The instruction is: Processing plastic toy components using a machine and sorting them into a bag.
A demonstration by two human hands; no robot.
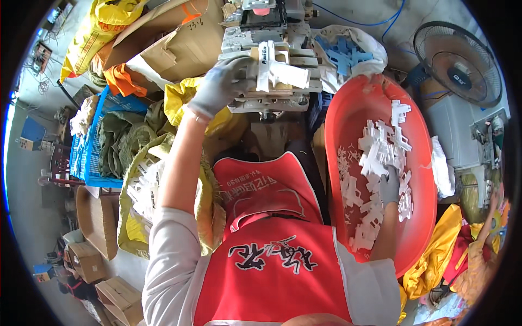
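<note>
Supporting a white toy pistol [263,68] on the far machine bed [277,103], running its long axis near to far, pointing its handle [293,76] right. Resting the left gloved hand [224,84] at its left side; cannot tell clamped or apart. Placing the right gloved hand [389,187] amid white toy pistols [375,149] in the right-side red tub [418,217]; cannot tell closure. Storing green fabric [117,136] in the left blue basket [80,157], white parts [142,187] in the woven sack [209,217], blue toy pistols [345,54] in the far white sack [378,60]. Standing a fan [457,76] far right, cardboard boxes [120,298] near left on the floor [128,263].
</note>
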